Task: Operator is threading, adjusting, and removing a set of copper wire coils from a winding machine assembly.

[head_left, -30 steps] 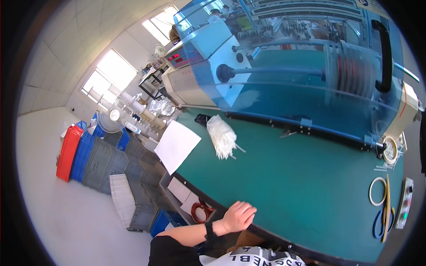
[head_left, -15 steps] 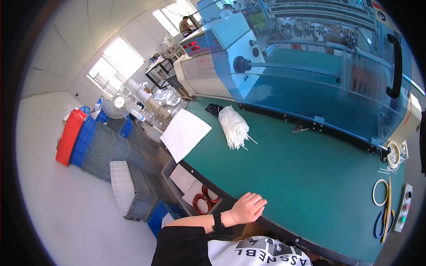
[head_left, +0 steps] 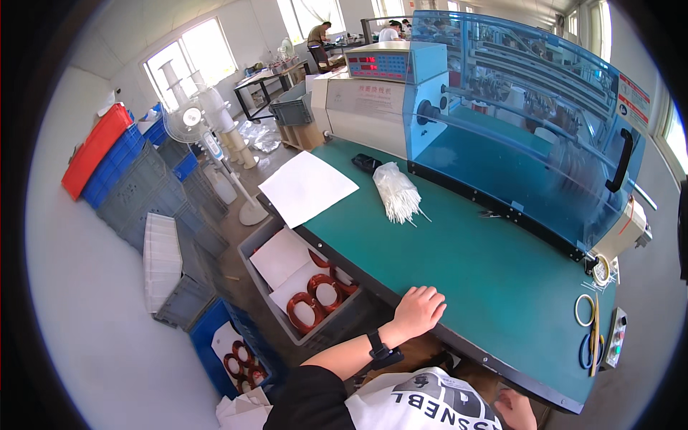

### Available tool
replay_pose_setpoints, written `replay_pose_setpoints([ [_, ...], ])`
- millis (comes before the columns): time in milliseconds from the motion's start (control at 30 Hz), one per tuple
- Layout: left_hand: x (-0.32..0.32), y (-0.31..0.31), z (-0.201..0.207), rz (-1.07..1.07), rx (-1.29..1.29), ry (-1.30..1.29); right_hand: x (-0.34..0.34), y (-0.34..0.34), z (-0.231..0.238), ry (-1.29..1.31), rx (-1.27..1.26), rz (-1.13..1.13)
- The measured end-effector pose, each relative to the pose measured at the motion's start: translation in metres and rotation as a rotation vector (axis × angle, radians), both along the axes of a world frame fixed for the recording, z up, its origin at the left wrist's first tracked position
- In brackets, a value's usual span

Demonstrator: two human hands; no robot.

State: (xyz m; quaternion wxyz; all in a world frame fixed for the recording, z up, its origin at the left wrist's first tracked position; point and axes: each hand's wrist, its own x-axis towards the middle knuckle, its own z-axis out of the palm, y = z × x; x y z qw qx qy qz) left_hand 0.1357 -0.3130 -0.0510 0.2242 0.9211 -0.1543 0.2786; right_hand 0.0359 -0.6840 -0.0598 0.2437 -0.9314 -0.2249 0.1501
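Note:
My left hand (head_left: 421,311), with a black band on the wrist, rests loosely curled on the near edge of the green-topped workbench (head_left: 459,261). Nothing shows in its fingers. Low in the view, beside my shirt and below the bench edge, is my right hand (head_left: 516,410); its fingers are mostly hidden. Farther back on the bench lie a white sheet (head_left: 308,188) and a plastic bag of thin white sticks (head_left: 398,195). A winding machine (head_left: 365,104) stands along the far side, its blue see-through cover (head_left: 494,165) down over blurred round parts.
Blue-handled scissors (head_left: 592,350), a pale ring (head_left: 584,310) and a button box (head_left: 616,337) are at the bench's right end. Left of the bench, a grey crate (head_left: 251,251) and a blue crate (head_left: 208,315) hold copper-coloured coils. Stacked crates (head_left: 136,179) and a fan (head_left: 190,117) stand behind.
My view has turned and shifted, bringing more of the crates and room into sight. My right hand has come into view at the lower edge. My left hand stays on the bench edge.

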Motion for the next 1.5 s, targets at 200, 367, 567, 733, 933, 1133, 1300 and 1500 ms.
replay_pose_setpoints([
  [200,-0.001,0.0,-0.002,0.039,-0.062,-0.029,0.046,0.042,0.033,-0.342,0.443,-0.52],
  [367,0.002,-0.003,-0.005,0.068,-0.079,-0.138,0.082,0.061,0.006,-0.385,0.6,-0.599],
  [567,-0.002,-0.003,-0.005,0.109,-0.092,-0.206,0.085,0.062,0.003,-0.438,0.496,-0.577],
  [733,-0.011,-0.004,-0.005,0.1,-0.08,-0.198,0.075,0.064,0.005,-0.462,0.491,-0.568],
  [933,0.002,-0.01,-0.005,0.063,-0.08,-0.187,0.079,0.054,0.002,-0.447,0.466,-0.555],
  [1133,0.009,0.0,0.003,0.088,-0.038,-0.16,0.09,0.071,0.014,-0.348,0.53,-0.636],
  [1300,0.016,-0.006,-0.018,0.07,-0.029,-0.129,0.09,0.064,0.011,-0.336,0.526,-0.699],
  [1500,0.005,-0.009,-0.014,0.075,-0.016,-0.072,0.08,0.064,0.016,-0.326,0.509,-0.688],
])
